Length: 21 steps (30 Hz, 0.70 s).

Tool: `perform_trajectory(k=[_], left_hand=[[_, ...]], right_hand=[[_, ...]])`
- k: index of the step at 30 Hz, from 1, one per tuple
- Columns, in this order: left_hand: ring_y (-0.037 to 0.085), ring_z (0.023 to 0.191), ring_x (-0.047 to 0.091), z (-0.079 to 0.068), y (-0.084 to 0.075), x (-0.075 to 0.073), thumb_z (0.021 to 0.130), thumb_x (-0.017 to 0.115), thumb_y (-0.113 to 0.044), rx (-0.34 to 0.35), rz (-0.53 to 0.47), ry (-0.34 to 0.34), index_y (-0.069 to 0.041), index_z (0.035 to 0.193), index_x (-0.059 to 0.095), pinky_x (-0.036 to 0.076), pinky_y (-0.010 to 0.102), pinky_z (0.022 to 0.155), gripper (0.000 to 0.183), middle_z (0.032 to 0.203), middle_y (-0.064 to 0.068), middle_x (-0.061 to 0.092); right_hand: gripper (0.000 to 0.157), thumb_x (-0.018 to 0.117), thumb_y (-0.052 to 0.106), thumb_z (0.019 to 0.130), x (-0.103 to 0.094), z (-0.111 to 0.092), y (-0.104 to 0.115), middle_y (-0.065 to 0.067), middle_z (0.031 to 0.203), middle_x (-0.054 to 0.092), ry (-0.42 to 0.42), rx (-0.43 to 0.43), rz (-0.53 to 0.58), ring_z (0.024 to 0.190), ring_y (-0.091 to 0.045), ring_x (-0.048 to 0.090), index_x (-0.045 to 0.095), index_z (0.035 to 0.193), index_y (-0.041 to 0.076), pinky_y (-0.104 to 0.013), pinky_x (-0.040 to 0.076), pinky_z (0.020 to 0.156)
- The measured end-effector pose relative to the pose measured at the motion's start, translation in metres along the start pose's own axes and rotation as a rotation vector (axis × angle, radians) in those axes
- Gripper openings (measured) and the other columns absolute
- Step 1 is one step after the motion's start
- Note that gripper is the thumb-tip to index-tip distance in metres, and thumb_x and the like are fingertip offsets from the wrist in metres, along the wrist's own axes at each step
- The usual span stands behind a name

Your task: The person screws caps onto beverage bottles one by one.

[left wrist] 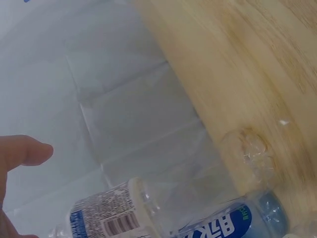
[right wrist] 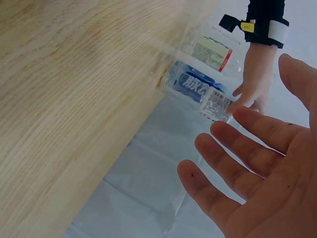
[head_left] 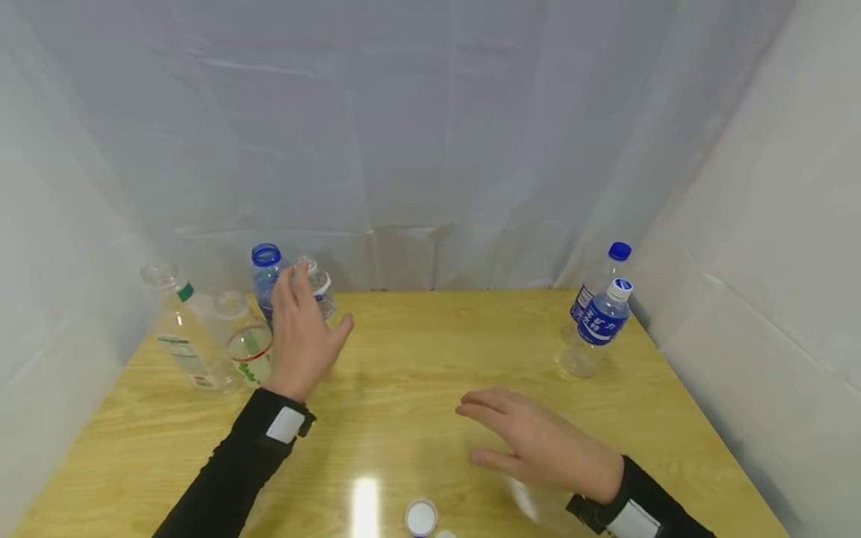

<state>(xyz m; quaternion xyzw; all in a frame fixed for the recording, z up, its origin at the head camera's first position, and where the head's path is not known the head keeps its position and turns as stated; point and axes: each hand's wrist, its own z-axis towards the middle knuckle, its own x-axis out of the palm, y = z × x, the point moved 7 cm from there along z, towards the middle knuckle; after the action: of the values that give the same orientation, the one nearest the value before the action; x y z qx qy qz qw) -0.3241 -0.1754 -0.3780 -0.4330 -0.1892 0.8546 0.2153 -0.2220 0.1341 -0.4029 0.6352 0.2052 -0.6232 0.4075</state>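
My left hand (head_left: 303,340) is raised at the back left with its fingers extended and thumb spread. It is beside an uncapped clear bottle (head_left: 324,294) with a barcode label (left wrist: 110,222) and an uncapped blue bottle (head_left: 266,256). In the head view the hand partly hides both; its palm looks free of any object. My right hand (head_left: 538,444) hovers over the front right of the table, palm toward the table, fingers loosely straight, holding nothing. A white cap (head_left: 421,518) lies at the front edge of the view, left of the right hand.
Two more uncapped clear bottles stand at the left: a tall one (head_left: 181,336) and one with a red-striped label (head_left: 249,347). At the right are a blue-capped bottle (head_left: 617,254) and a white-capped bottle (head_left: 601,323). White sheeting (head_left: 430,149) borders the wooden table (head_left: 437,336).
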Motion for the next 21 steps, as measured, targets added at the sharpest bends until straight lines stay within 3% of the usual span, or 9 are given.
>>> perform_trajectory(k=[4,8,21], left_hand=[[0.050,0.154,0.025,0.004,0.008,0.006,0.086,0.083,-0.020,-0.054,-0.023,0.000,-0.005,0.165,0.011,0.029,0.065,0.125,0.108,0.163,0.034,0.023],[0.049,0.153,0.027,0.008,0.014,0.008,0.085,0.082,-0.016,-0.081,-0.046,-0.042,-0.006,0.165,0.011,0.028,0.062,0.127,0.108,0.163,0.033,0.025],[0.049,0.143,0.041,0.008,0.029,0.011,0.087,0.078,-0.013,-0.147,-0.027,-0.113,-0.008,0.165,0.016,0.038,0.065,0.118,0.100,0.153,0.033,0.040]], right_hand=[[0.058,0.052,0.053,0.106,0.001,-0.002,0.001,-0.006,0.152,0.059,-0.002,-0.013,0.001,0.139,-0.024,0.059,0.056,0.150,0.014,-0.046,0.052,0.114],[0.058,0.052,0.051,0.107,0.000,-0.003,0.002,-0.007,0.151,0.060,-0.007,-0.028,-0.017,0.137,-0.025,0.059,0.056,0.149,0.012,-0.046,0.053,0.113],[0.058,0.057,0.050,0.105,0.004,-0.008,0.001,-0.005,0.153,0.058,0.031,0.018,-0.004,0.141,-0.023,0.057,0.055,0.151,0.015,-0.044,0.051,0.115]])
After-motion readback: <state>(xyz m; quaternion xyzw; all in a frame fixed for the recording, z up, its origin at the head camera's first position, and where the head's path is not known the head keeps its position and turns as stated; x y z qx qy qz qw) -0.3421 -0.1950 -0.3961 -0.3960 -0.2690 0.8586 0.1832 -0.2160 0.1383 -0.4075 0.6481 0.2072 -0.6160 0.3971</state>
